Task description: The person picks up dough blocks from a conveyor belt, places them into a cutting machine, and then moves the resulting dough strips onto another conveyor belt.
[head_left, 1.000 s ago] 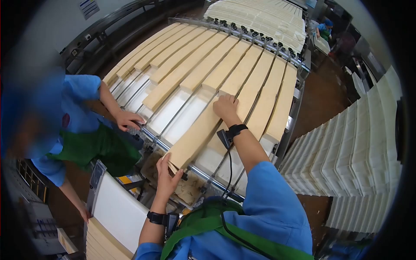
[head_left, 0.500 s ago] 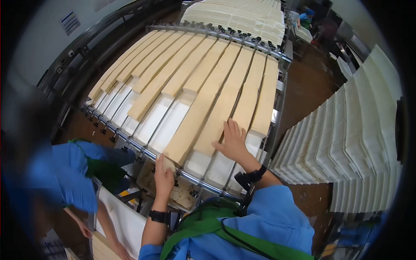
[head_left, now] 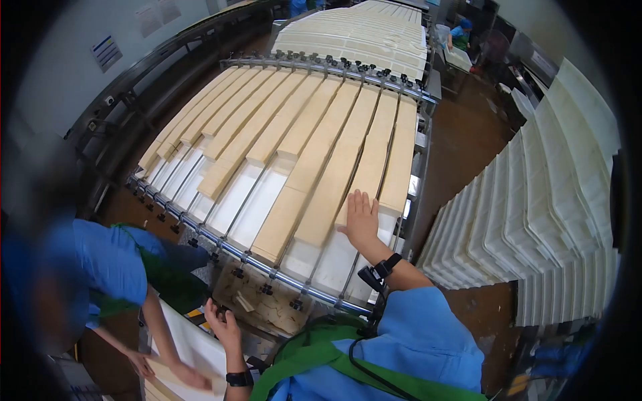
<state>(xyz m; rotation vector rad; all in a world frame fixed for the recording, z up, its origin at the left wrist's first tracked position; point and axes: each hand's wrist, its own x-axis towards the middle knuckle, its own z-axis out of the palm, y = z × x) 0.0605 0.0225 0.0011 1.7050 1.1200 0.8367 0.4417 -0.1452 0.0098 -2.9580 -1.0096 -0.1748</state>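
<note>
My right hand (head_left: 362, 224) lies flat, fingers stretched, over the near end of a long pale tan slab (head_left: 370, 167). My left hand (head_left: 224, 325) is held below the metal rail (head_left: 234, 247), its fingers apart and slightly curled, with nothing seen in it. A scrap bin (head_left: 261, 284) stands under the rail, and a small pale piece (head_left: 245, 302) shows in it near my left hand. Several more tan slabs (head_left: 281, 214) lie side by side in white channels (head_left: 234, 210) split by thin metal rods, their near ends uneven.
At left a co-worker in blue (head_left: 110, 257) handles a tan slab (head_left: 170, 374) over a white tray (head_left: 194, 337). Stacked white trays (head_left: 508, 200) rise at right. Black knobs line the rails. Another person (head_left: 461, 33) is far off at back right.
My left hand has left the slab's near end and dropped down beside the bin. A pale piece now shows in the bin. My right hand stays on the slabs, its fingers closer together.
</note>
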